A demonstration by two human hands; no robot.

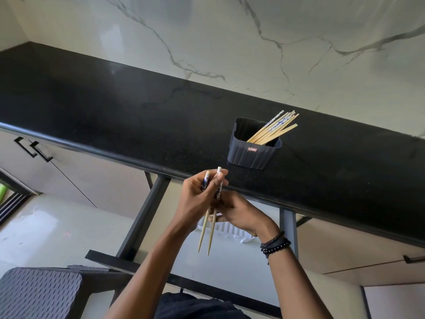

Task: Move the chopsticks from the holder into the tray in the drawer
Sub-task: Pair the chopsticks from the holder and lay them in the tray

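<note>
Together, both hands' fingers (220,178) grip two chopsticks (210,229) above the drawer (142,215).

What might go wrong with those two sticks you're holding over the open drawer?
1. The pair of chopsticks is pinched near the top by the left hand and right hand, tips hanging free, so one might slip and miss the white tray below.
2. The holder sits near the counter edge with its chopsticks leaning to one side; a bump while reaching back could possibly tip it off.
</note>
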